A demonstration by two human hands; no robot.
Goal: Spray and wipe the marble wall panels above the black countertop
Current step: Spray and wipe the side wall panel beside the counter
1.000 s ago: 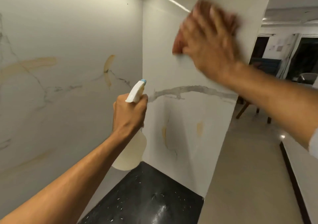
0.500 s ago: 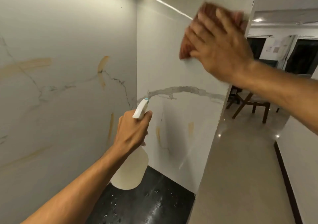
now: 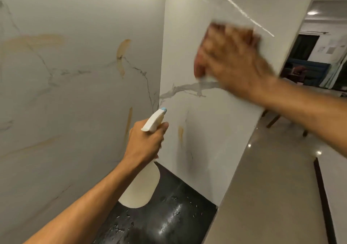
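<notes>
My left hand (image 3: 145, 142) grips the neck of a white spray bottle (image 3: 139, 187) with a blue-tipped nozzle, held above the black countertop (image 3: 165, 217) and aimed at the inner corner. My right hand (image 3: 232, 63), blurred by motion, presses a reddish-brown cloth (image 3: 211, 31) flat against the right marble wall panel (image 3: 187, 37), just above its grey vein. The left marble wall panel (image 3: 75, 93) carries grey veins and several tan streaks. The cloth is mostly hidden under my fingers.
The right panel ends at a vertical edge, with a beige tiled floor (image 3: 272, 197) beyond it. Wooden chair legs (image 3: 272, 121) and a dark doorway (image 3: 308, 46) lie further back. White specks and wet sheen mark the countertop.
My right hand with the cloth has slid down the right panel toward the grey vein. The spray bottle has dropped lower than a second ago and stays near the corner.
</notes>
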